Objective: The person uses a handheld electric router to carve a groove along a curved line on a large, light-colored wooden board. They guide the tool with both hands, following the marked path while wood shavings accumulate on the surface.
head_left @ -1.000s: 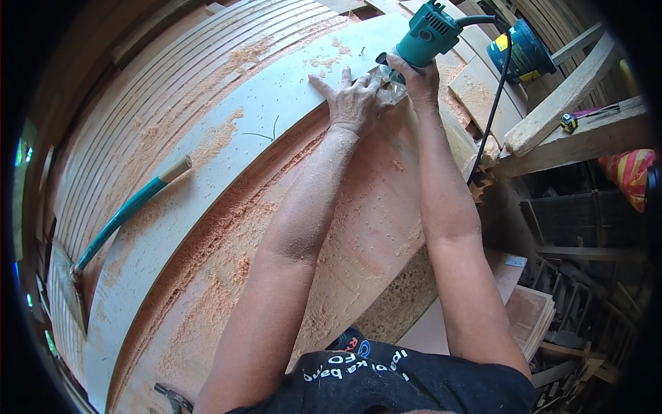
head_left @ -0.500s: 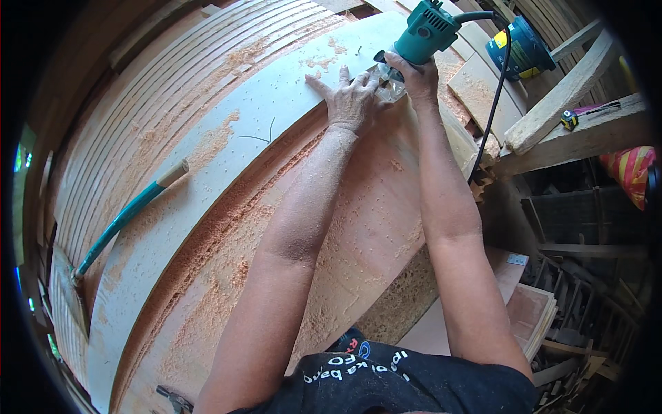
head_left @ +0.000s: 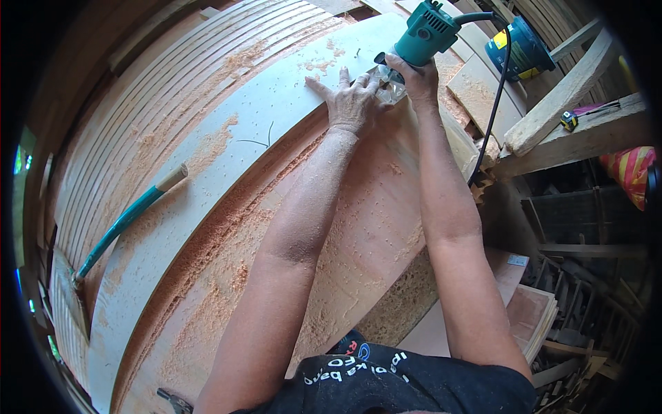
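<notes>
My right hand (head_left: pixel 418 79) is wrapped round the lower body of a teal trim router (head_left: pixel 426 31). The router stands upright with its clear base (head_left: pixel 393 91) at the far end of a pale curved board (head_left: pixel 227 155). Flat on that board lies my left hand (head_left: pixel 350 103), fingers spread, its thumb side close beside the router base. Whether it touches the base I cannot tell. The cutting bit is hidden under the base and my hands. Below the curved board is a reddish wooden panel (head_left: pixel 372 179), strewn with shavings.
A black cord (head_left: pixel 502 86) runs from the router down the right side. A teal stick with a wooden end (head_left: pixel 131 217) rests across the board's left. Grooved planks (head_left: pixel 158 96) lie beyond. At the right are a dark bucket (head_left: pixel 522 52), beams (head_left: pixel 562 96) and a tape measure (head_left: pixel 569 121).
</notes>
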A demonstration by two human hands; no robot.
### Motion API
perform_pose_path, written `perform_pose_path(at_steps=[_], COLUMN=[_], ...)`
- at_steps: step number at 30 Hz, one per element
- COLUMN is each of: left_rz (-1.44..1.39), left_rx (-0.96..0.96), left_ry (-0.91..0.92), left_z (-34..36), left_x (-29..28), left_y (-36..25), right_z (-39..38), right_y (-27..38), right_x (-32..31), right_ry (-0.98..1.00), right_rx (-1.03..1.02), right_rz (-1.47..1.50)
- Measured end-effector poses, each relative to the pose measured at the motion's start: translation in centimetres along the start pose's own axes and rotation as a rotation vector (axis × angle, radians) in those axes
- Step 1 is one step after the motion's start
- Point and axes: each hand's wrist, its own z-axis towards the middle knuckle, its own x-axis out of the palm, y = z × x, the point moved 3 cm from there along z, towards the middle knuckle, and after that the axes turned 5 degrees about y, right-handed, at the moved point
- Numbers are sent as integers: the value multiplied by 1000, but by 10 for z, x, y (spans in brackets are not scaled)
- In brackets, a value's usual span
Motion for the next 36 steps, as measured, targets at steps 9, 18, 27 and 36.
perform_pose_path(at_steps=[9, 18, 27, 36], left_rz=[35, 36, 40, 23], left_rx=[-2, 0, 25, 27], left_ry=[1, 0, -83, -90], left_z=[3, 6, 10, 15], left_x=[1, 4, 13, 20], left_y=[-3, -3, -4, -2], right_z=[3, 6, 12, 13], right_y=[-3, -4, -9, -9], right_x=[-2, -2, -6, -6], right_ry=[-20, -12, -24, 8], right_rx=[-11, -13, -24, -6], right_rz=[6, 25, 31, 59])
